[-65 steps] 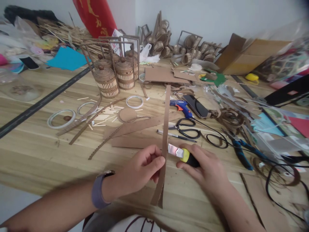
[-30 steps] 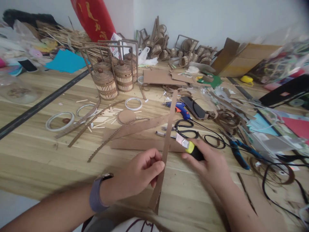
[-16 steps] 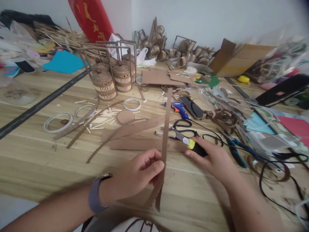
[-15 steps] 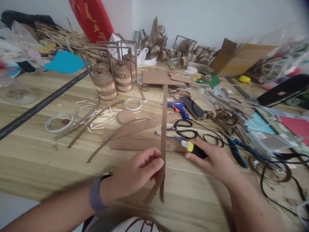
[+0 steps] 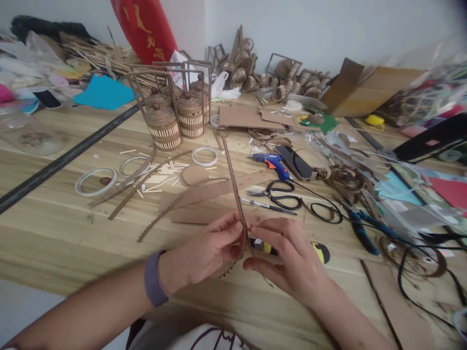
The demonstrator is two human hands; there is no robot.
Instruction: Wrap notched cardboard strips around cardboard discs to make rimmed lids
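Wooden tabletop [image 5: 102,257]: stretches under the whole spread, the black-handled scissors [image 5: 269,192] near its middle.
Cardboard box [image 5: 375,92]: open, far beyond the scissors and off to their right.
Lidded containers [image 5: 163,129]: a cluster under tall handles, brown and pale-slatted, beyond the scissors and well to their left.
Left hand [image 5: 206,245]: nearer the wearer than the scissors and left of them; thumb and fingers closed in a pinch on the cardboard strip [image 5: 232,177].
Right hand [image 5: 292,257]: on the near side of the scissors; fingertips meet the strip's right side, thumb apart below them. Whether the other fingers grip the utility knife [image 5: 321,253] I cannot tell.
Cardboard strip: narrow, left of the scissors, reaching away from the wearer past them, dark corrugated edge showing; its near end is partly hidden by the left hand.
Pliers [image 5: 361,231]: blue-handled, right of the scissors and a little nearer.
Glue gun [image 5: 279,167]: blue with an orange trigger, just beyond the scissors.
Utility knife: black and yellow, nearer than the scissors, partly covered by the right hand.
Pen [image 5: 268,206]: just beside the scissors, near side.
Wooden sticks [image 5: 155,179]: scattered, well left of the scissors.
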